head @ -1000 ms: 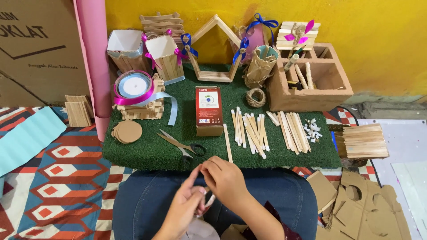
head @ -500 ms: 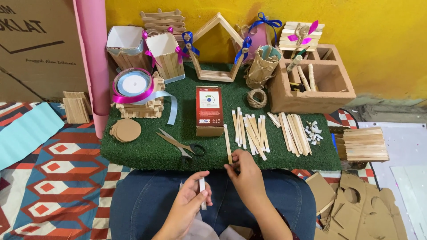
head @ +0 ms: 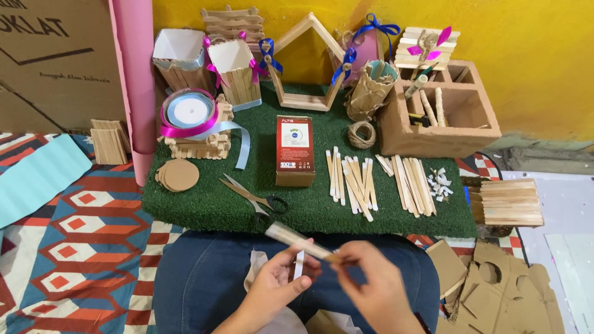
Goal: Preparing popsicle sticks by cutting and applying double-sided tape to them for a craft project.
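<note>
Over the lap, just below the green mat [head: 204, 207], the right hand [head: 374, 291] pinches one end of a blurred wooden stick [head: 297, 240]. The left hand [head: 275, 287] pinches a small white strip [head: 299, 265]. Half a second ago, the right hand reached toward the mat.

Bare turf [head: 204, 207] lies open left of the scissors [head: 253, 196]. Behind, a box [head: 294, 150] and sticks [head: 350, 178] crowd the mat.
</note>
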